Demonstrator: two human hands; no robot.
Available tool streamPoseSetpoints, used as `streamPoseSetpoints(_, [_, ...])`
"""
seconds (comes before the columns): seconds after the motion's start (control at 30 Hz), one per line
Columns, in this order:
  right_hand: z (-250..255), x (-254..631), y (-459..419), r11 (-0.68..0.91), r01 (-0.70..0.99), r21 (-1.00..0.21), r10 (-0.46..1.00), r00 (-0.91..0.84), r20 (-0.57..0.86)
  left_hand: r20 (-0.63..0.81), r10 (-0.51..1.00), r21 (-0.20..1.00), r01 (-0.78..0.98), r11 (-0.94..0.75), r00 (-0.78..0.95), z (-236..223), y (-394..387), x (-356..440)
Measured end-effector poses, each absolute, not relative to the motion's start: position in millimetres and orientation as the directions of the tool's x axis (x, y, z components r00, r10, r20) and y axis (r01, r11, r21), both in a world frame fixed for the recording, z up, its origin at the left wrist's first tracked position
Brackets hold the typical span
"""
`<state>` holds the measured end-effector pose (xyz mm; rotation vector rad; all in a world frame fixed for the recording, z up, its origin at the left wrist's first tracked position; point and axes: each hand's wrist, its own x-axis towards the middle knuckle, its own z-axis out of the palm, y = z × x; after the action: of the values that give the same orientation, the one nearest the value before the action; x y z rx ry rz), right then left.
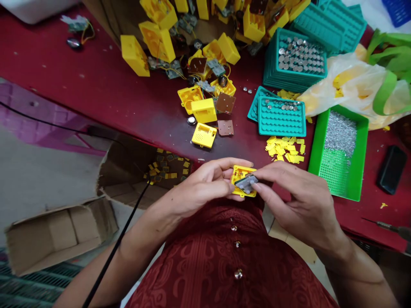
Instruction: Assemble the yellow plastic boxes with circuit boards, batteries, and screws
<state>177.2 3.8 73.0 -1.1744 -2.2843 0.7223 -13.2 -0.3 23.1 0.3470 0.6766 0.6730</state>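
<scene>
I hold an open yellow box (236,174) just off the near edge of the tabletop (135,107). My left hand (205,184) grips its side, some fingers hidden underneath. My right hand (297,192) pinches a grey part (245,184) between thumb and fingers, covering some of the inside. At the far edge, the heap of plastic boxes (228,49) is cut off. Tiny shiny metal bits (342,130) in the bumpy green tray (362,164) are too small to tell apart.

Yellow casing (239,173): boxy, open side up, compartmented inside, small tab on near edge; held in hand. Grey module (246,184): dark along its far edge, raised bumps, tilted across the casing's opening, right end by the casing's right edge.
</scene>
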Motion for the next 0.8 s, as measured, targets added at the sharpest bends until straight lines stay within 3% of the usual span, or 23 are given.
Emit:
streamPoseSetpoints(0.17, [73, 178, 4, 0.504, 0.595, -0.626, 0.843, -0.496, 0.208, -0.465, 0.731, 0.623, -0.402, 0.671, 0.499, 29, 1, -8])
streamPoseSetpoints(0.57, [76, 175, 5, 0.559, 0.625, -0.544, 0.827, -0.468, 0.312, -0.431, 0.824, 0.791, -0.286, 0.541, 0.368, 30, 3, 5])
streamPoseSetpoints(0.8, [73, 186, 4, 0.588, 0.565, -0.579, 0.795, -0.536, 0.285, -0.427, 0.787, 0.700, -0.388, 0.599, 0.445, 26, 1, -8])
